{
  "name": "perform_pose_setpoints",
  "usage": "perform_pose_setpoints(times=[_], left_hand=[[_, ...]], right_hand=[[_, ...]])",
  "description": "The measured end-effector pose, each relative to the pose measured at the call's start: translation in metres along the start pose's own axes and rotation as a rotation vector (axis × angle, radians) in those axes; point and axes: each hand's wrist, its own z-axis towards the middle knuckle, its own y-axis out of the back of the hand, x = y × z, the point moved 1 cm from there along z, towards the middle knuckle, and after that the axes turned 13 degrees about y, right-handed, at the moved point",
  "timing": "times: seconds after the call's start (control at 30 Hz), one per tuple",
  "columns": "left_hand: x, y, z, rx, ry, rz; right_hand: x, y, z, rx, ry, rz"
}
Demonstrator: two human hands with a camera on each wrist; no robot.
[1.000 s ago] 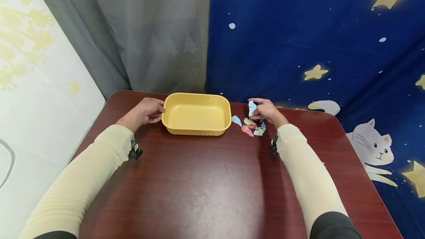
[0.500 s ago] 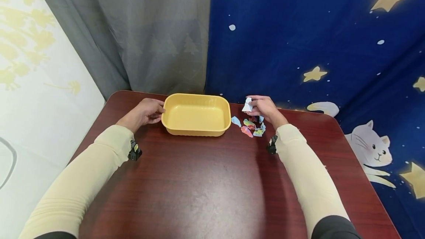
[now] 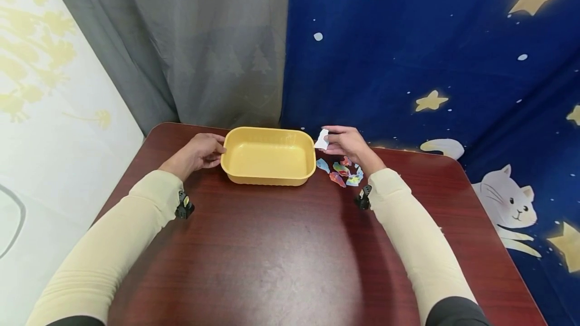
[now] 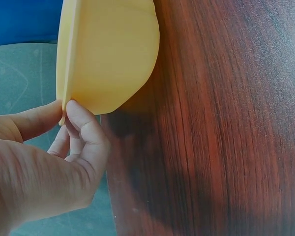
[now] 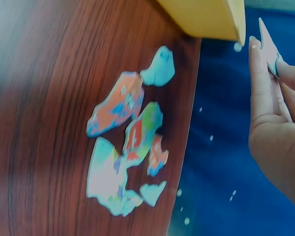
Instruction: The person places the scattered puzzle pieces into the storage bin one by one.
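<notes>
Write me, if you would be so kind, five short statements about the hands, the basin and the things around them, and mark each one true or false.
1. The left hand holds the yellow basin. True.
2. Both hands grip the basin. False: the right hand holds a pale piece.
3. Several loose pieces lie on the table. True.
4. The basin is upside down. False: it stands with its opening upward.
5. A cat is pictured on the blue curtain. True.
</notes>
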Motion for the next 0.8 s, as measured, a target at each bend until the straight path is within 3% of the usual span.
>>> perform_pose_setpoints(times=[0.8], left_hand=[[0.0,0.001,0.001,-0.005,0.006,-0.008]], right_hand=[[-0.009,-0.073,0.009,0.023,0.001,-0.015]])
